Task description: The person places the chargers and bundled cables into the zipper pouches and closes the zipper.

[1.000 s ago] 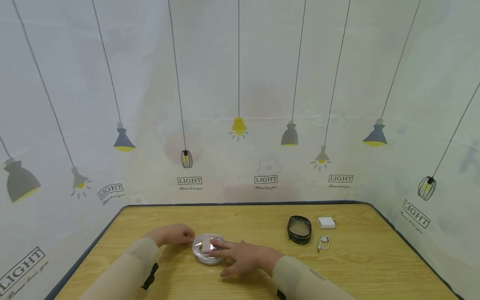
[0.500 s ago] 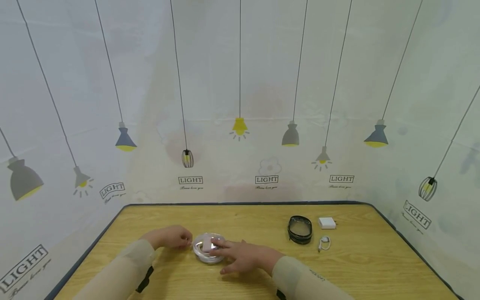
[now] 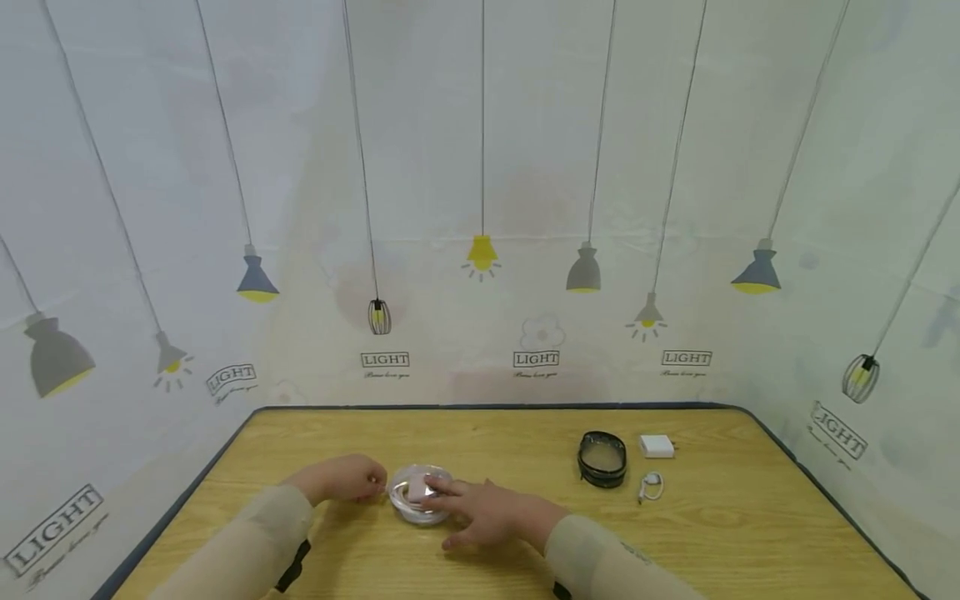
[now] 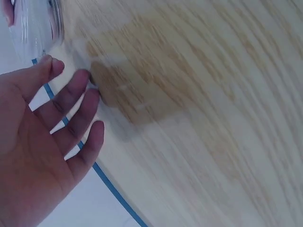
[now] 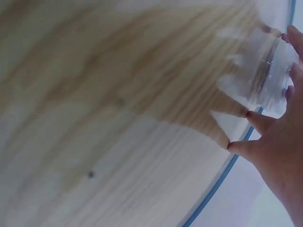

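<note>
A clear round pouch (image 3: 411,514) with a pale rim lies on the wooden table, left of the middle. Through its top shows a white block-like item (image 3: 418,488). At the pouch's left edge, my left hand (image 3: 348,478) pinches a small bit with thumb and forefinger; that bit is too small to make out. The left wrist view has the pouch (image 4: 35,28) beyond the thumb, the other fingers loosely bent. My right hand (image 3: 491,514) rests with spread fingers on the pouch's right side, and two of its fingertips touch the table in the right wrist view.
To the right stands a black-rimmed clear round pouch (image 3: 602,481). Beside it lie a white charger plug (image 3: 657,447) and a short coiled white cable (image 3: 651,487). A lamp-patterned curtain (image 3: 480,167) encloses the table's (image 3: 525,442) back and sides.
My left hand has shifted slightly left and nearer along the pouch's edge. The right hand stays spread on the pouch, and the head view has swung a little.
</note>
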Tool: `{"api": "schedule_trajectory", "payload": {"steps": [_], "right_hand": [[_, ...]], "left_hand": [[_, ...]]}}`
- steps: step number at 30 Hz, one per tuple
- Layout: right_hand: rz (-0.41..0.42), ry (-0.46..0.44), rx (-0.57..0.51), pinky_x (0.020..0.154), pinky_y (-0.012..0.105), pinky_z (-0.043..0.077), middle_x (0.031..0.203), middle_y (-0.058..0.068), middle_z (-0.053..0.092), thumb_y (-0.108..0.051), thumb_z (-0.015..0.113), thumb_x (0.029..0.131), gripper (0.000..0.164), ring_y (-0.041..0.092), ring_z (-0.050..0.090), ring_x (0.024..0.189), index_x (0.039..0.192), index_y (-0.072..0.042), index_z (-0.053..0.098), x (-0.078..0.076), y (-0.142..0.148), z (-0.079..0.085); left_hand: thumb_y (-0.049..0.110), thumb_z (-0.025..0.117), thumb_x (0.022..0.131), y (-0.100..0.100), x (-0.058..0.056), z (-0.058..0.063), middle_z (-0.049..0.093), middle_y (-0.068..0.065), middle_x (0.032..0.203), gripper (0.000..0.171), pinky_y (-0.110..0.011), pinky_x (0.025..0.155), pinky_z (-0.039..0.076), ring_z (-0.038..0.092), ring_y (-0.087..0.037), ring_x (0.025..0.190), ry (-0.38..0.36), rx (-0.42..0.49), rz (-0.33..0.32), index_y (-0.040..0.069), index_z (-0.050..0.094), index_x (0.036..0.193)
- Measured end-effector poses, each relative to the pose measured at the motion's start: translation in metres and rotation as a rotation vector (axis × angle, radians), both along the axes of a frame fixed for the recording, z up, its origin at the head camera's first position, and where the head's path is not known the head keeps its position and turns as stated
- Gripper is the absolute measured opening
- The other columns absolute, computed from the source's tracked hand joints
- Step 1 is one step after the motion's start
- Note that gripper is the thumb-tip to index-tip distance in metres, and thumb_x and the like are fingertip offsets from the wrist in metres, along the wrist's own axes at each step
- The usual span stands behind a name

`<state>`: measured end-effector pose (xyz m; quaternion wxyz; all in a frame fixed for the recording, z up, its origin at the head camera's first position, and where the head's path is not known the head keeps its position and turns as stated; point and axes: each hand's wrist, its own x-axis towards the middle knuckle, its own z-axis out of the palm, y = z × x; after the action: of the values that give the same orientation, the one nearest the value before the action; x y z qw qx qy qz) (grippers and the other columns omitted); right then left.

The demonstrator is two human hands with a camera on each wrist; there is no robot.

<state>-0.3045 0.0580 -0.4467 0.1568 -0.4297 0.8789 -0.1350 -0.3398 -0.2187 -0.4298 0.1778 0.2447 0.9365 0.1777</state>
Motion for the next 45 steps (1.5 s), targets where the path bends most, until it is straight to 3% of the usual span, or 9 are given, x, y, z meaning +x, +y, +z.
{"api": "schedule_trajectory", "payload": {"steps": [6, 12, 15, 25, 32, 37, 45], "right_hand": [[0.009, 0.117, 0.043, 0.107, 0.068, 0.015, 0.161, -0.012, 0.009, -0.056, 0.058, 0.091, 0.070, 0.040, 0.016, 0.144, 0.152, -0.044, 0.025, 0.000, -0.001, -0.001], [0.115, 0.356, 0.095, 0.112, 0.059, 0.016, 0.162, -0.007, 0.010, -0.051, 0.055, 0.094, 0.070, 0.028, 0.011, 0.147, 0.154, -0.041, 0.019, -0.010, 0.000, -0.006], [0.150, 0.407, 0.114, 0.113, 0.055, 0.016, 0.162, -0.007, 0.012, -0.048, 0.053, 0.096, 0.069, 0.026, 0.012, 0.147, 0.154, -0.040, 0.018, -0.016, 0.002, -0.007], [0.217, 0.485, 0.114, 0.114, 0.053, 0.016, 0.162, -0.005, 0.010, -0.045, 0.045, 0.101, 0.062, 0.023, 0.012, 0.147, 0.156, -0.029, 0.021, -0.026, 0.004, -0.010], [0.244, 0.519, 0.119, 0.114, 0.047, 0.022, 0.162, 0.000, 0.014, -0.038, 0.047, 0.103, 0.057, 0.029, 0.018, 0.145, 0.155, -0.030, 0.026, -0.030, -0.004, -0.009], [0.237, 0.547, 0.115, 0.113, 0.043, 0.025, 0.160, 0.002, 0.021, -0.032, 0.049, 0.102, 0.053, 0.034, 0.026, 0.142, 0.153, -0.029, 0.031, -0.030, -0.009, -0.008], [0.255, 0.621, 0.096, 0.106, 0.035, 0.037, 0.156, 0.005, 0.032, -0.030, 0.056, 0.100, 0.051, 0.025, 0.048, 0.128, 0.149, -0.026, 0.041, -0.029, -0.013, -0.005]], "left_hand": [[0.001, 0.055, 0.087, 0.007, 0.000, -0.003, 0.051, 0.002, 0.065, 0.017, -0.033, 0.061, 0.038, 0.046, -0.013, 0.062, 0.071, -0.078, 0.033, 0.011, 0.061, 0.074], [0.006, 0.053, 0.091, 0.008, -0.007, -0.009, 0.052, 0.002, 0.068, 0.018, -0.036, 0.065, 0.041, 0.049, -0.015, 0.066, 0.145, -0.126, 0.036, 0.014, 0.059, 0.076], [0.011, 0.054, 0.094, 0.009, -0.011, -0.012, 0.053, 0.002, 0.070, 0.019, -0.038, 0.068, 0.043, 0.049, -0.015, 0.068, 0.181, -0.144, 0.041, 0.016, 0.059, 0.077], [0.014, 0.058, 0.096, 0.014, -0.015, -0.016, 0.065, -0.001, 0.089, 0.013, -0.046, 0.087, 0.048, 0.061, -0.022, 0.087, 0.219, -0.174, 0.060, 0.013, 0.069, 0.090], [0.012, 0.057, 0.096, 0.013, -0.013, -0.015, 0.066, -0.001, 0.090, 0.013, -0.046, 0.085, 0.049, 0.063, -0.023, 0.090, 0.253, -0.168, 0.026, 0.013, 0.068, 0.089], [0.013, 0.059, 0.096, 0.010, -0.013, -0.016, 0.063, 0.003, 0.084, 0.013, -0.043, 0.080, 0.049, 0.059, -0.017, 0.080, 0.268, -0.157, 0.008, 0.015, 0.066, 0.085], [0.014, 0.060, 0.096, 0.001, -0.017, -0.019, 0.054, 0.009, 0.073, 0.018, -0.036, 0.067, 0.044, 0.048, -0.010, 0.068, 0.307, -0.154, -0.072, 0.018, 0.061, 0.078]]}}
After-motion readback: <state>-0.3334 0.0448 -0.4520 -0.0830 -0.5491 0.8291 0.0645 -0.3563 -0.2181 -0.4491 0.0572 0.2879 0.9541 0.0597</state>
